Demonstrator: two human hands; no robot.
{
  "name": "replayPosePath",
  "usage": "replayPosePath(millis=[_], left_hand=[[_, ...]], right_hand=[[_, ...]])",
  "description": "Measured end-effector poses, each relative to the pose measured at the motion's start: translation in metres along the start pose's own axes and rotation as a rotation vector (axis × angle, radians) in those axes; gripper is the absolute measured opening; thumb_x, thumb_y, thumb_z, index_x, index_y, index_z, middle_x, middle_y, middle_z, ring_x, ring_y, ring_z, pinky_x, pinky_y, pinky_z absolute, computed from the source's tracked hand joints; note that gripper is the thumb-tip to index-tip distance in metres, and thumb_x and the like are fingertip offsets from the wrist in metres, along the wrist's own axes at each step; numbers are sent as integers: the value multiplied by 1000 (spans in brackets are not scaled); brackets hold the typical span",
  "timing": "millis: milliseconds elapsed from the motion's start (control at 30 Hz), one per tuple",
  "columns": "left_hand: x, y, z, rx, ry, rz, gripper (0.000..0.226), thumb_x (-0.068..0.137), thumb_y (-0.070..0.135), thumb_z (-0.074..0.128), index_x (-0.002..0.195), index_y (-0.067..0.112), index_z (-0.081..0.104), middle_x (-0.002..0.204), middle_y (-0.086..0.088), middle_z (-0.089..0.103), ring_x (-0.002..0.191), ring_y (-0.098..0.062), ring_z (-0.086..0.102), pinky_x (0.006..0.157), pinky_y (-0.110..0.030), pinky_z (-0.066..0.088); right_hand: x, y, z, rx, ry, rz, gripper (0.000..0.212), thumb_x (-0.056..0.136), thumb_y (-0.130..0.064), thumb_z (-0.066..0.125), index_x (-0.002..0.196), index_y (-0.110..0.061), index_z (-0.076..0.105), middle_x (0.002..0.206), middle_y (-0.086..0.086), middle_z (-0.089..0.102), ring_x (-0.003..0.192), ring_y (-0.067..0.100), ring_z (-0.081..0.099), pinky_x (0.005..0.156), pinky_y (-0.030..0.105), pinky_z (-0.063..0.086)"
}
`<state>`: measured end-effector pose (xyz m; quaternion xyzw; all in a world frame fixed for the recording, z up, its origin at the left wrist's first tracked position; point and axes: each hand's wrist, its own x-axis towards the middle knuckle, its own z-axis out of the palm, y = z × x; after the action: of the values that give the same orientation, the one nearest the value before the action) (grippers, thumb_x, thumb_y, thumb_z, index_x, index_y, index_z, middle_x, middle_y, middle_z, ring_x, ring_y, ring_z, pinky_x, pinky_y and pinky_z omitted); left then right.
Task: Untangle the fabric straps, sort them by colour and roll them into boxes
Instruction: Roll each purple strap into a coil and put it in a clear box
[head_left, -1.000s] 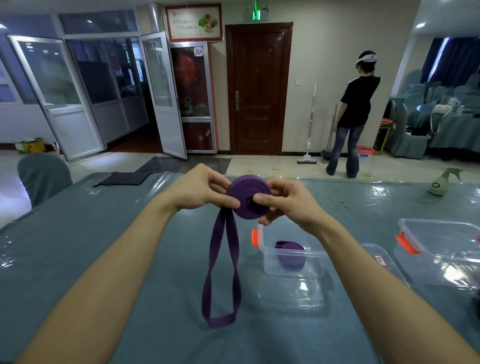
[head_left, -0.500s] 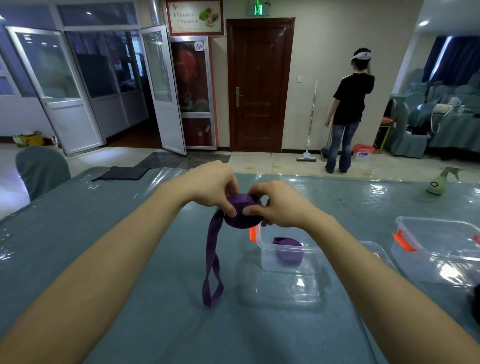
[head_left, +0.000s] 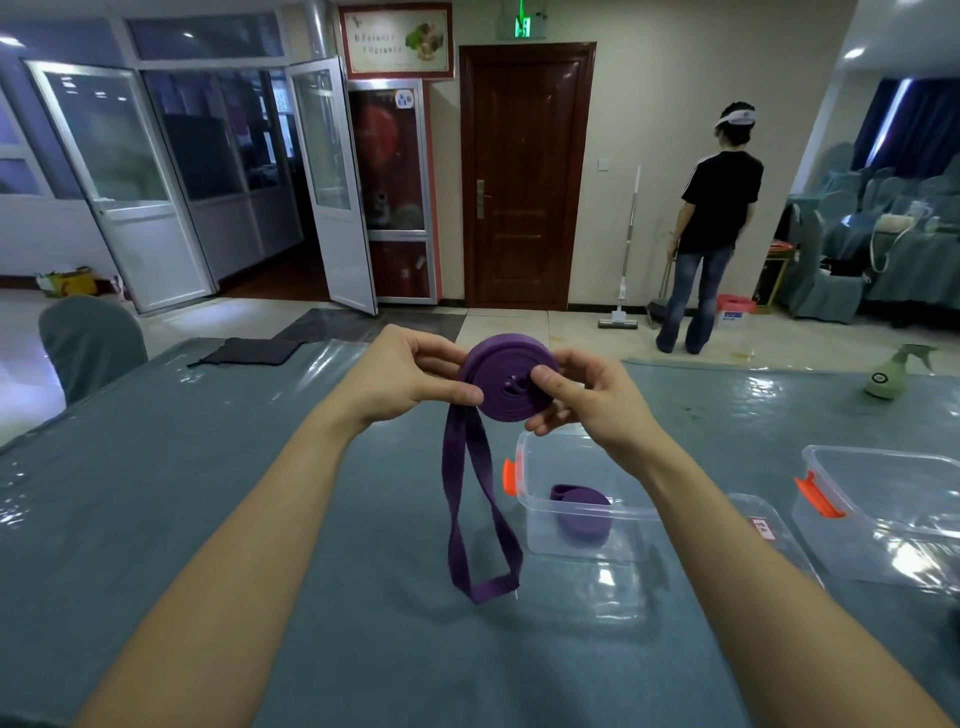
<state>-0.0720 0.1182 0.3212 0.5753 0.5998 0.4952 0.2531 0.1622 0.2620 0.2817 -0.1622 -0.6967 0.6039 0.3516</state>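
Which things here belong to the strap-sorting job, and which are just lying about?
Job: half-rolled purple fabric strap, held by left hand and right hand; clear plastic box with orange clasp; rolled purple strap inside it; second clear plastic box.

Lying about: pale green spray bottle; dark grey cloth, far left; white floor mop in the background.

Could not see the fingertips of the left hand (head_left: 410, 374) behind the roll (head_left: 506, 376). Could not see part of the roll's centre under the thumb of the right hand (head_left: 587, 400). Lost the box (head_left: 537, 525) below the right hand partly behind that wrist. Lost part of the second box (head_left: 883, 545), right of the right hand, past the edge. Could not read the label (head_left: 761, 527) between them.
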Motion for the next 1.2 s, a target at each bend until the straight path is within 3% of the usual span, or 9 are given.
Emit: replayPosePath(millis=[200, 367, 467, 533, 633, 733, 933, 1067, 1200], left_hand=[[7, 2, 8, 182, 91, 16, 44, 57, 38, 106, 94, 26, 85, 88, 6, 85, 85, -10, 83, 73, -18, 63], [10, 2, 7, 62, 51, -36, 51, 59, 35, 103, 105, 20, 85, 95, -2, 86, 91, -18, 84, 80, -23, 66], [10, -1, 5, 73, 23, -56, 45, 64, 32, 102, 104, 19, 85, 95, -3, 86, 91, -20, 84, 77, -23, 65], [11, 0, 1, 140, 3, -69, 39, 66, 32, 103, 100, 21, 86, 92, -1, 86, 88, -18, 84, 74, -18, 63], [15, 4, -1, 252, -70, -95, 35, 70, 31, 103, 99, 23, 86, 88, 1, 85, 86, -15, 84, 75, -18, 63], [19, 8, 5, 281, -114, -81, 32, 72, 26, 103, 99, 24, 86, 89, 1, 85, 85, -14, 84, 78, -20, 65], [-9, -32, 2, -2, -263, -168, 72, 80, 6, 95, 144, 22, 66, 130, -2, 79, 123, -19, 75, 103, -32, 61], [-54, -113, 30, 184, -421, -348, 64, 79, -11, 88, 136, 12, 72, 132, -2, 79, 128, -18, 72, 119, -40, 51], [-84, -163, 61, 204, -417, -425, 60, 77, -20, 83, 132, 2, 71, 125, -10, 80, 123, -24, 75, 111, -41, 57]], right_hand=[[-2, 10, 4, -1, 26, 35, 42, 91, -34, 77, 121, -7, 70, 112, 13, 79, 75, 45, 79, 72, 47, 68], [1, 13, 6, 72, 46, 44, 23, 103, -22, 71, 120, -7, 69, 109, 17, 80, 72, 41, 79, 67, 39, 68], [-2, 18, 5, 75, -13, 78, 32, 98, -27, 76, 123, -9, 67, 113, 18, 80, 77, 40, 80, 71, 41, 69], [-5, 22, 5, -137, -76, 70, 67, 84, -40, 92, 138, -20, 58, 137, 6, 71, 84, 33, 82, 76, 44, 69], [-8, 25, 11, -897, -29, -179, 130, 60, -63, 98, 164, -47, 22, 165, -14, 38, 101, 14, 75, 80, 36, 65], [-5, 30, 23, -1277, 11, -563, 110, 74, -52, 90, 165, -31, 32, 160, -2, 42, 106, 28, 71, 73, 40, 63], [-2, 28, 20, -1129, 208, -544, 95, 73, -55, 79, 154, -20, 44, 134, 2, 56, 90, 29, 70, 70, 39, 62], [-3, 29, 9, -1019, 376, -464, 95, 72, -70, 75, 151, -26, 45, 128, -4, 61, 93, 20, 68, 75, 22, 49], [-1, 26, 8, -928, 424, -393, 94, 69, -70, 82, 148, -34, 45, 128, -10, 62, 99, 9, 64, 78, 11, 43]])
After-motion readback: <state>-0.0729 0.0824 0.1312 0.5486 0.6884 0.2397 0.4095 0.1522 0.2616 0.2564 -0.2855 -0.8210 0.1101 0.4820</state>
